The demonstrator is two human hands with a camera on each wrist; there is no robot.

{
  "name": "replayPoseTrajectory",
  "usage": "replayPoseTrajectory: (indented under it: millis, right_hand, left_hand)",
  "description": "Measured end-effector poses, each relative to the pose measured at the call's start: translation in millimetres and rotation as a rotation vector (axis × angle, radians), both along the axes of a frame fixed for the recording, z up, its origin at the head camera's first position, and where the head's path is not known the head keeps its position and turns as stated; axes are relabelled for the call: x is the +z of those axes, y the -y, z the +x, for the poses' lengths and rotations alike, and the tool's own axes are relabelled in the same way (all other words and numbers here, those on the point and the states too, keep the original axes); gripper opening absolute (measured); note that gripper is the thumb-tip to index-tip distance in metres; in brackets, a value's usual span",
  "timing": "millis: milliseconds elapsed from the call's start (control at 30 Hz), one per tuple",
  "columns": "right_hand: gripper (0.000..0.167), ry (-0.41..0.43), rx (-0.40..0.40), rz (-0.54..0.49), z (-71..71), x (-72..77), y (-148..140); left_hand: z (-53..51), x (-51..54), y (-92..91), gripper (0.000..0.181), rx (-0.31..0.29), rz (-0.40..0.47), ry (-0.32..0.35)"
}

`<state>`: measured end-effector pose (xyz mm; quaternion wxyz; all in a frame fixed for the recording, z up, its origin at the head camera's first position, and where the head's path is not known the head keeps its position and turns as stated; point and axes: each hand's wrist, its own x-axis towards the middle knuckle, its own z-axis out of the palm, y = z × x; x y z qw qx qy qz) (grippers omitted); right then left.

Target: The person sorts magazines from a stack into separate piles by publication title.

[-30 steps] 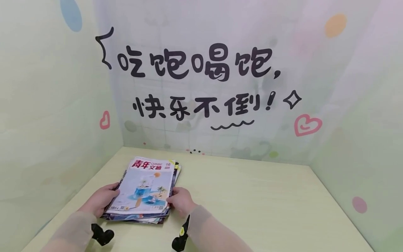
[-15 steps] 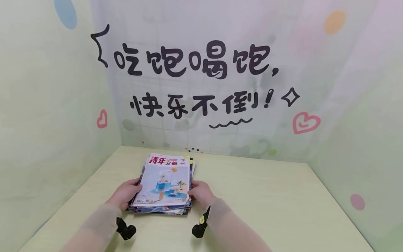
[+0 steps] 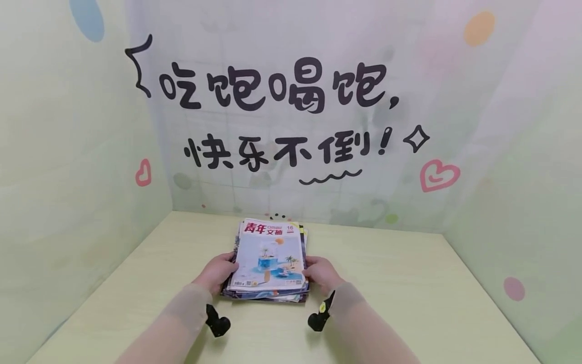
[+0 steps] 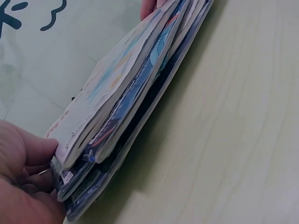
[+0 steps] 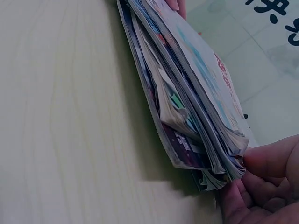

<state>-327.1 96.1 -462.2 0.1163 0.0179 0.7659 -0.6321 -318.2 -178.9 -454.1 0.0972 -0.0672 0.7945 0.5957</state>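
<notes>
A stack of several magazines (image 3: 268, 268) is held between both hands near the middle of the table. The top cover is pale, with red characters and a beach picture. My left hand (image 3: 217, 273) grips the stack's left edge, its thumb by the top cover and its fingers curled at the side. On the opposite edge my right hand (image 3: 324, 274) holds on in the same way. In the right wrist view, the magazines (image 5: 187, 93) lie unevenly, with bent page corners. A shadow runs along the stack's near edge in both wrist views.
The pale wooden table (image 3: 400, 293) extends to both sides of the stack. Behind it stands a printed backdrop (image 3: 282, 187) with large black characters, and side panels close in the left and right. A black wrist device (image 3: 218, 321) sits under the left sleeve.
Both hands have carried the magazine stack rightward, from the table's left part toward its middle, and slightly away from the person. The grip looks the same. The head view has shifted slightly.
</notes>
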Motion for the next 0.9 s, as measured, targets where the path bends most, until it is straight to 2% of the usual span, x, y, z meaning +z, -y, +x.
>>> replayPoseTrajectory:
  millis: [133, 233, 433, 567, 900]
  right_hand:
    - [0.054, -0.002, -0.015, 0.013, -1.2, -1.4, -18]
    - [0.054, 0.004, -0.035, 0.028, -2.3, -1.6, -29]
    - [0.054, 0.035, -0.078, 0.058, -2.7, 3.5, -50]
    - [0.055, 0.063, -0.113, 0.037, -3.7, 4.9, -63]
    - [0.056, 0.080, -0.151, 0.054, -3.8, 6.5, -85]
  left_hand:
    - [-3.9, -1.8, -17.3, 0.056, -0.022, -0.013, -0.024]
    - [-5.8, -1.2, -29.7, 0.056, -0.025, -0.025, -0.019]
    - [-12.5, -3.1, -54.7, 0.056, -0.020, -0.003, -0.011]
    - [-14.9, -4.0, -70.4, 0.055, -0.010, 0.010, -0.017]
    - [-18.1, -2.7, -94.4, 0.054, -0.035, -0.004, -0.025]
